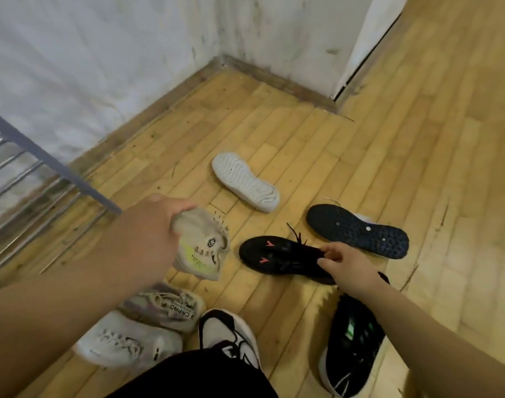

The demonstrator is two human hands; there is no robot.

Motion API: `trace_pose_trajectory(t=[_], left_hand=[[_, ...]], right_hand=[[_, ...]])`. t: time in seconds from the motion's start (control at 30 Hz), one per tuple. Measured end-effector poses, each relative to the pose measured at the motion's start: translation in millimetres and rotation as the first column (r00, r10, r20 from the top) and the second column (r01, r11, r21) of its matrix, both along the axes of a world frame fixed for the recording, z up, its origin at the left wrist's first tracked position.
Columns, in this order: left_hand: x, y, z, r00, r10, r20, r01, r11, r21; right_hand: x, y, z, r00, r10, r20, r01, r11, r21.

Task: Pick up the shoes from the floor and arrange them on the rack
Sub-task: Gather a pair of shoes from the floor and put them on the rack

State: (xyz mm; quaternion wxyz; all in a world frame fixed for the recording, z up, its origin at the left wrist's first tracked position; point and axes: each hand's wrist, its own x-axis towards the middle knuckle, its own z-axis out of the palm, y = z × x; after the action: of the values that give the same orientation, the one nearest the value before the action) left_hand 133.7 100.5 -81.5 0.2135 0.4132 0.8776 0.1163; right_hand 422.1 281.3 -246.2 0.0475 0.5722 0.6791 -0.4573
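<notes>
Our left hand [153,228] has its fingers [183,209] curled tight round the heel end of a beige knit sneaker [205,248] with a yellow-green side stripe. The shoe hangs toe-down and looks clear of the floorboards. It carries a small round black badge and a row of dark characters along the stripe, both too blurred for us to read.

Our right hand [346,262] pinches the collar of a black lace-up sneaker [277,255] with red chevron marks. We cannot tell whether it rests on the floor or is just lifted.

Just beyond the right hand a shoe with a dark studded sole [357,231] lies sole-up, and farther out a white ribbed-sole shoe [245,181] also lies sole-up, so their uppers are hidden.

Under our left forearm sits a grey-beige knit sneaker [165,307] with upside-down side lettering that seems to read "CARRO"; the arm partly covers this shoe. A pale white laced sneaker [124,340] touches it.

Nearest us are a black-and-white sneaker [231,331], partly covered by a black trouser leg [205,377], and a black sneaker with a green mark [351,343], cut off at the bottom edge.

The grey metal rack [30,168] stands at the left, mostly out of frame, against the scuffed white wall [102,53] on the yellow wooden floor [303,133].
</notes>
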Motion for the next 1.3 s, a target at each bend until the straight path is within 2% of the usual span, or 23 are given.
trace_pose_trajectory(t=[0.1, 0.23, 0.37, 0.47, 0.57, 0.67, 0.8, 0.83, 0.9, 0.97, 1.03, 1.07, 1.17, 1.27, 1.3], left_hand=[[16, 7, 1, 0.999, -0.015, 0.041, 0.017, 0.999, -0.046], [54, 29, 8, 0.986, -0.028, 0.163, 0.030, 0.999, -0.010], [92, 42, 15, 0.941, -0.087, 0.327, 0.082, 0.996, 0.029], [112, 49, 23, 0.913, -0.133, 0.386, 0.139, 0.990, 0.013], [119, 52, 26, 0.907, -0.137, 0.397, 0.152, 0.988, -0.007], [116, 49, 21, 0.903, -0.119, 0.413, 0.141, 0.990, -0.023], [104, 40, 9, 0.918, -0.102, 0.382, 0.130, 0.990, -0.047], [101, 39, 5, 0.924, -0.099, 0.369, 0.128, 0.990, -0.054], [94, 37, -1, 0.933, -0.086, 0.350, 0.116, 0.991, -0.065], [90, 38, -5, 0.934, -0.059, 0.353, 0.091, 0.993, -0.073], [87, 39, -7, 0.932, -0.037, 0.362, 0.069, 0.995, -0.076], [86, 39, -7, 0.932, -0.027, 0.362, 0.058, 0.996, -0.074], [81, 41, -7, 0.931, -0.002, 0.365, 0.027, 0.998, -0.064], [76, 40, -9, 0.920, 0.035, 0.391, -0.015, 0.998, -0.054], [75, 40, -10, 0.916, 0.047, 0.398, -0.028, 0.998, -0.053]], right_hand=[[41, -2, -8, 0.994, 0.031, 0.109, -0.032, 0.999, 0.008], [110, -15, -14, 0.975, -0.002, 0.223, -0.012, 0.998, 0.064], [183, -40, -33, 0.837, -0.029, 0.546, 0.032, 0.999, 0.003], [219, -67, -46, 0.792, 0.004, 0.611, 0.079, 0.991, -0.109], [232, -85, -51, 0.811, -0.013, 0.585, 0.027, 0.999, -0.016], [234, -85, -52, 0.810, -0.165, 0.563, 0.203, 0.979, -0.006], [233, -72, -53, 0.865, -0.127, 0.485, 0.171, 0.984, -0.047], [233, -65, -51, 0.896, -0.164, 0.413, 0.202, 0.978, -0.049], [233, -43, -42, 0.947, -0.284, 0.150, 0.305, 0.942, -0.139], [233, -16, -27, 0.892, -0.419, -0.172, 0.344, 0.874, -0.343], [231, 9, -17, 0.803, -0.513, -0.304, 0.376, 0.831, -0.410], [229, 17, -14, 0.794, -0.529, -0.299, 0.417, 0.832, -0.366], [221, 18, -20, 0.830, -0.539, -0.145, 0.516, 0.840, -0.168], [214, -3, -35, 0.797, -0.594, -0.107, 0.570, 0.800, -0.189], [211, -8, -38, 0.806, -0.584, -0.102, 0.567, 0.809, -0.153]])
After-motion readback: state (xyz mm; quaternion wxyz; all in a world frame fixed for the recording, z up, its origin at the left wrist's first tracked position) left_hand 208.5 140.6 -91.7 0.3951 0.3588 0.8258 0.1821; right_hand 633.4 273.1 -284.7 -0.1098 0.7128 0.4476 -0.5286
